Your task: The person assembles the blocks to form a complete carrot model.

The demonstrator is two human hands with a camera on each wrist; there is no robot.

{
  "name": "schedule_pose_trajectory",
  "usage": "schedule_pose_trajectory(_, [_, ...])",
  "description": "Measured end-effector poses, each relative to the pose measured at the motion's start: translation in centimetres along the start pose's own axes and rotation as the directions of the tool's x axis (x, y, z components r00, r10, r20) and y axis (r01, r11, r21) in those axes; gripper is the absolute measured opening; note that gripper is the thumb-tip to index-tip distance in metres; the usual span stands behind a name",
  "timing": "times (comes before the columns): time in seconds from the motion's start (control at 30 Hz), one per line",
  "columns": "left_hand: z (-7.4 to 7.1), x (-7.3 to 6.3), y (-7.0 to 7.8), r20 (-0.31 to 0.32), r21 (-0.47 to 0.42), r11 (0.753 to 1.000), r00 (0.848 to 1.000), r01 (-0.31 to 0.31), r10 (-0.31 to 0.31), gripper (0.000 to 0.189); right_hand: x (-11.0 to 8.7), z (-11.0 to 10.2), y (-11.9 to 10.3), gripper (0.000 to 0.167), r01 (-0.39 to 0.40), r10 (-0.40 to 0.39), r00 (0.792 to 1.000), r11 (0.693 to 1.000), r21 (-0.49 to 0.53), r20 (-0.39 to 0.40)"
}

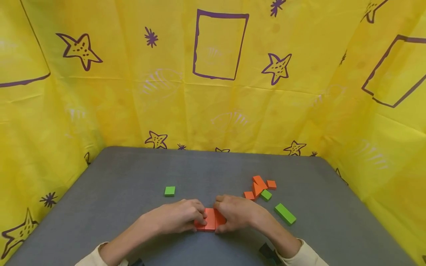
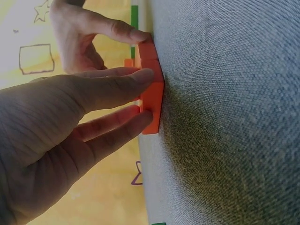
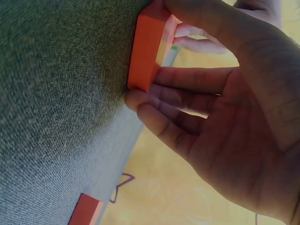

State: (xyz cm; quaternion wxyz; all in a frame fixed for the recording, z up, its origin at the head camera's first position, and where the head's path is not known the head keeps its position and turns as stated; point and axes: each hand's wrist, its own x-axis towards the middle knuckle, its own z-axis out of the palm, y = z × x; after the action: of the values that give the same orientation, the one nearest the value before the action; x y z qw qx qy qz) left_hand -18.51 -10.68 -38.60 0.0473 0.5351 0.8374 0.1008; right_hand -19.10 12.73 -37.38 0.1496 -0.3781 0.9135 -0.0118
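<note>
Three orange blocks stand side by side on the grey table near its front in the head view. My left hand holds the left end of the row. In the left wrist view its thumb lies on the near face of an orange block, with other fingers at the block's end and behind it. From the other side, my right hand grips the rightmost orange block. Its thumb is at the near end and its fingertips are at the far end. Both hands partly cover the row from above.
Beyond my right hand lies a loose group of orange blocks with a small green block. A long green block is to the right. One green square block sits at the left. Yellow curtains surround the table.
</note>
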Motion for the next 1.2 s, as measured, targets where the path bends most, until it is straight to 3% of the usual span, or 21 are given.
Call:
schedule_pose_trajectory(0.47, [0.21,0.14,0.08,0.003,-0.002,1.000,1.000,-0.002,0.002,0.022,0.15,0.42,-0.24,0.040,-0.017,0.016,0.999,1.000,-0.026,-0.031])
schedule_pose_trajectory(1.2, [0.14,0.14,0.04,0.014,-0.003,1.000,1.000,0.024,-0.024,0.024,0.16,0.63,-0.58,0.040,-0.058,0.058,0.998,0.998,-0.002,-0.017])
